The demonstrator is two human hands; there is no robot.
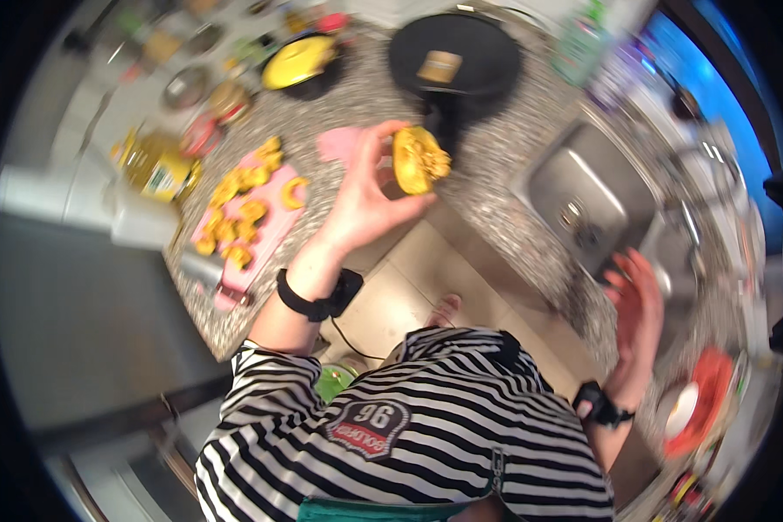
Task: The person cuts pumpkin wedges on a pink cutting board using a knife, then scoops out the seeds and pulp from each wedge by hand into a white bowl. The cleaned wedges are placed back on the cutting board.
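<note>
My left hand (372, 196) grips a cut piece of yellow-orange squash (412, 160) between thumb and fingers, above the counter edge. Stringy pulp and seeds show on its right side. Below and left of that hand lies a pink cutting board (271, 235) with several curved squash slices (245, 218) on it. What looks like a knife (202, 269) lies blurred across the board's near end. My right hand (636, 307) is held over the near edge of the sink, fingers apart, holding nothing.
Ahead on the speckled countertop (359, 59) sit a black frying pan (476, 52) with a beige block (439, 66), and a yellow-lidded dark bowl (300, 62). An oil bottle (160, 166) and jars stand left. Right are a steel sink (587, 189) and red dish rack (708, 398).
</note>
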